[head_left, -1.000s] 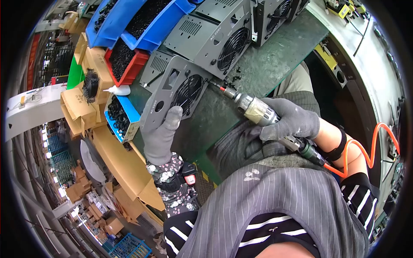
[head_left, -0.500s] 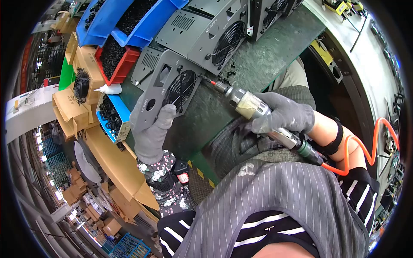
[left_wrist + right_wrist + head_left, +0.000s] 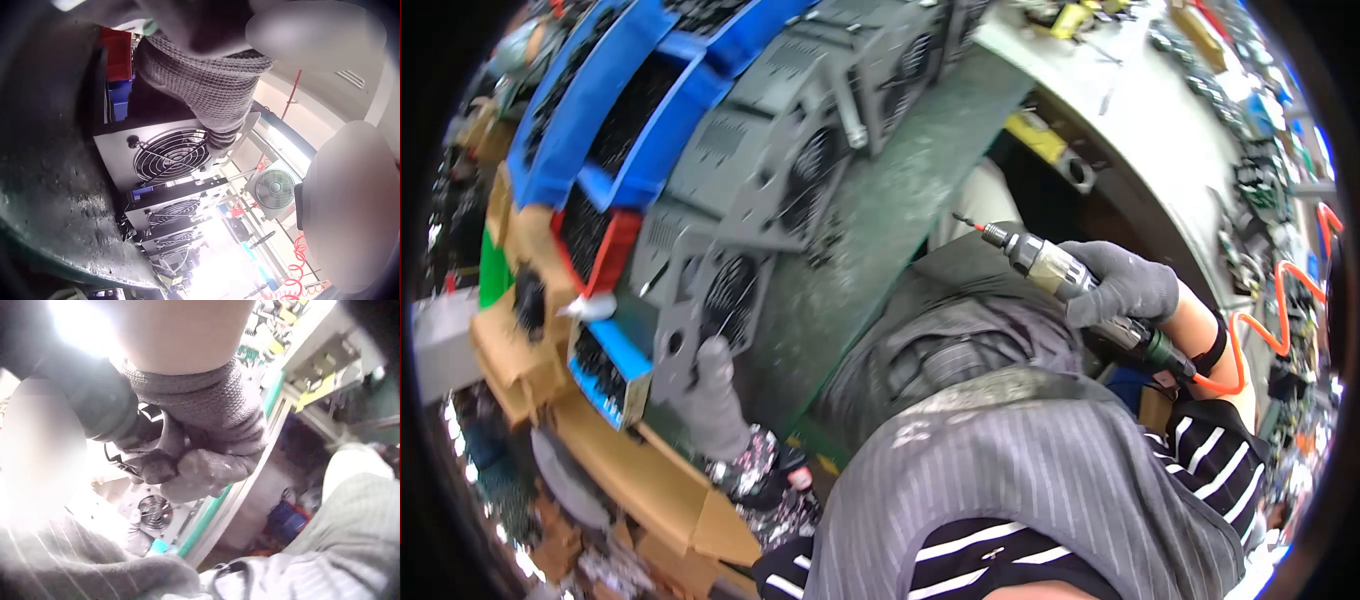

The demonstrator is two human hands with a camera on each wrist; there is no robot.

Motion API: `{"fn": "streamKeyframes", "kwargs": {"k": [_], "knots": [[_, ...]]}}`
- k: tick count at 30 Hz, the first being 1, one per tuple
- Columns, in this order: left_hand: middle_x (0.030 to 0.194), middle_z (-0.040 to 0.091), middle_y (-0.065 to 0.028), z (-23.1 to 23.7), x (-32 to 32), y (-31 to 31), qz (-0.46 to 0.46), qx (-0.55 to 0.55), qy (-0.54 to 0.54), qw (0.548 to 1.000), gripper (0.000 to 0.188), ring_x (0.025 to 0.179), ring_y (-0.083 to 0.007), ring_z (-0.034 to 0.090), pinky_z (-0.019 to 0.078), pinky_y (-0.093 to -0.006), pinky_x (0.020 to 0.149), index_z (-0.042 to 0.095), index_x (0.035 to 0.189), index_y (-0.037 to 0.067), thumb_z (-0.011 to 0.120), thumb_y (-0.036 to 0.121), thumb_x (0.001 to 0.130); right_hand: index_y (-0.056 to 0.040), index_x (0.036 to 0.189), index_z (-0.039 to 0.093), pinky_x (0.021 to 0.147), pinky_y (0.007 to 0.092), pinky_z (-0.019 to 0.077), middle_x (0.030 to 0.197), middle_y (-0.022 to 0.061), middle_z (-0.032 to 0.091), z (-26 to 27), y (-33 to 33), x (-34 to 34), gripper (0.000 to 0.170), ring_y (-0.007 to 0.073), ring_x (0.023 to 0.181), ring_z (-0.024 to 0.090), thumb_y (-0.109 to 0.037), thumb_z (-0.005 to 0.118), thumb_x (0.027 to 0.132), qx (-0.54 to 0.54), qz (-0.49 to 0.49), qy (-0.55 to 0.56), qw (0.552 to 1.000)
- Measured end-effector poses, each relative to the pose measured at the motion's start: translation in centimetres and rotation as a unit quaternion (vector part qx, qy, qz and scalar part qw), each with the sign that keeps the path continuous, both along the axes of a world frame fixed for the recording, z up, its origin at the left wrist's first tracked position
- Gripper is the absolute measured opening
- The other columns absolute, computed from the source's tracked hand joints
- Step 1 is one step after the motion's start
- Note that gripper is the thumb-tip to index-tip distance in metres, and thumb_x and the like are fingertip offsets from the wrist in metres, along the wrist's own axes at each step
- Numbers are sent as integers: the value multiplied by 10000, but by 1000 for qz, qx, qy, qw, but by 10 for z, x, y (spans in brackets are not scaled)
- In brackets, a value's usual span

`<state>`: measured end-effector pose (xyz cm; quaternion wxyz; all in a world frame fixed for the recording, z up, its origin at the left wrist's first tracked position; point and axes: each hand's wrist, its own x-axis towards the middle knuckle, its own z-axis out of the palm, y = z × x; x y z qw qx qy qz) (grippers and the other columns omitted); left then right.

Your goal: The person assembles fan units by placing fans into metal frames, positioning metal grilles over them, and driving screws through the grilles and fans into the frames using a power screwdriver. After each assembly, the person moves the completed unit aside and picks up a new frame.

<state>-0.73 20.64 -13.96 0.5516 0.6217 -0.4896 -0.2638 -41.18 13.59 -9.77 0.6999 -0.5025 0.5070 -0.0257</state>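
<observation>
In the head view my gloved left hand (image 3: 712,402) holds the lower corner of a grey metal housing (image 3: 668,374), thumb on its front panel and the other fingers hidden behind. A round black fan grille (image 3: 732,298) sits in that panel; the left wrist view shows the grille (image 3: 174,156) with the glove at its side. My gloved right hand (image 3: 1128,284) grips a power screwdriver (image 3: 1055,272) around its body, over the lap. Its bit (image 3: 966,220) points up and left, well apart from the housing. An orange coiled hose (image 3: 1258,330) runs from the tool's rear end.
More grey housings (image 3: 785,170) stand in a row on the green bench (image 3: 900,170). Blue bins (image 3: 560,165) and a red bin (image 3: 615,252) of small black parts are at the left, near a white bottle (image 3: 590,307) and cardboard boxes (image 3: 640,480). Small dark pieces (image 3: 825,240) lie by the housings.
My right hand has drawn the screwdriver away from the housing's edge, to the right over the lap. The head view has swung, so the bench appears farther left. My left hand stays on the housing.
</observation>
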Motion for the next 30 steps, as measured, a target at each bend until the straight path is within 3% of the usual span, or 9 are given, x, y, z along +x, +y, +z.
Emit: {"fn": "streamKeyframes", "kwargs": {"k": [8, 9, 10, 15, 20, 22, 24, 26, 30], "knots": [[1194, 601, -125, -76, 62, 10, 44, -63, -188, 979, 435, 1029, -201, 571, 463, -314, 881, 533, 1228, -37, 593, 277, 934, -26, 947, 606, 506, 242, 478, 699, 40, 595, 6, -18, -105, 295, 103, 571, 569, -248, 700, 777, 59, -184, 154, 969], [1213, 584, -145, -77, 64, 5, -13, -62, 10, 998, 495, 1040, -214, 573, 473, -304, 865, 518, 1245, -53, 597, 313, 921, -42, 908, 607, 492, 249, 468, 678, 39, 586, 6, -25, -107, 279, 111, 558, 566, -274, 697, 784, 82, -186, 149, 968], [1213, 584, -145, -76, 62, 8, -12, -64, 7, 998, 495, 1040, -214, 573, 473, -304, 865, 518, 1245, -53, 597, 313, 921, -57, 870, 608, 478, 255, 459, 656, 39, 577, 5, -31, -109, 270, 119, 546, 562, -300, 694, 790, 105, -185, 142, 967], [1277, 519, -181, 0, 1, 2, 50, -54, -139, 988, 960, 1175, -265, 499, 393, -395, 1009, 421, 1328, -82, 567, 704, 797, -94, 814, 589, 445, 263, 445, 624, 43, 566, -45, -58, -117, 278, 137, 495, 549, -357, 678, 805, 177, -261, 84, 945], [1328, 484, -174, 21, -11, 12, 123, -119, -276, 946, 750, 1250, -291, 449, 356, -420, 1055, 401, 1354, -51, 592, 501, 883, -77, 905, 621, 386, 232, 430, 644, 72, 607, -67, -84, -127, 350, 129, 460, 551, -424, 614, 857, 104, -214, 52, 970], [1297, 514, -175, 36, -27, 7, 128, -152, -381, 903, 632, 1256, -367, 448, 350, -482, 1059, 476, 1289, -33, 616, 442, 896, -19, 1067, 575, 504, 272, 503, 708, 77, 637, -57, -77, -119, 353, 143, 507, 576, -341, 475, 965, 121, -306, -73, 941], [1325, 496, -140, 55, -36, -4, 40, -151, -521, 839, 522, 1287, -336, 410, 312, -471, 1089, 481, 1308, -10, 649, 255, 891, -45, 1067, 617, 379, 201, 452, 700, 74, 628, -106, -56, -135, 496, 125, 475, 570, -500, 475, 932, 74, -362, -101, 924], [1277, 543, -146, 70, -54, -23, 27, -114, -569, 814, 497, 1257, -367, 439, 319, -481, 1070, 556, 1236, 1, 684, 300, 861, -33, 1066, 600, 403, 217, 447, 699, 69, 614, -139, -34, -145, 477, 140, 511, 587, -475, 491, 926, 50, -453, -111, 883], [1184, 610, -154, 92, -78, -52, 9, -12, -625, 780, 590, 1205, -408, 482, 288, -514, 1062, 606, 1210, 67, 722, 459, 784, -26, 1037, 590, 477, 246, 450, 701, 94, 613, -107, -3, -71, 473, 189, 551, 601, -471, 537, 884, -18, -270, 36, 962]]}}
